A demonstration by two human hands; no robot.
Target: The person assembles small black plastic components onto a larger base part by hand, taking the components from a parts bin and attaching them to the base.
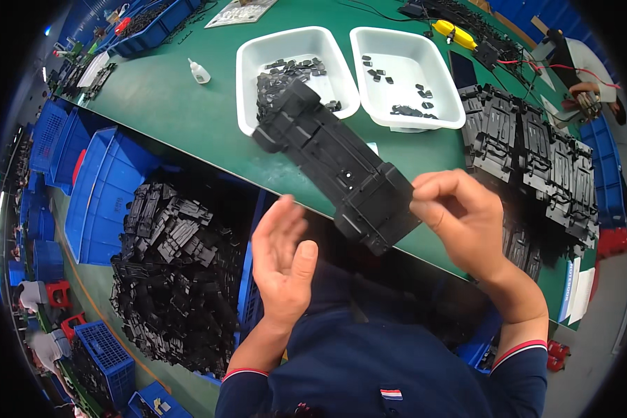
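One hand is doing the holding: the right hand (463,219) is pinching the black chassis (341,174) at its near end, while the left hand (282,268) is hovering, thumb spread from fingers. The chassis is slanting across the tabletop's (171,104) edge toward a white tub (285,47); whether they're touching is hard to tell. A loosening pinch could be dropping it. Matte, ribbed plastic is meeting glossy walls.
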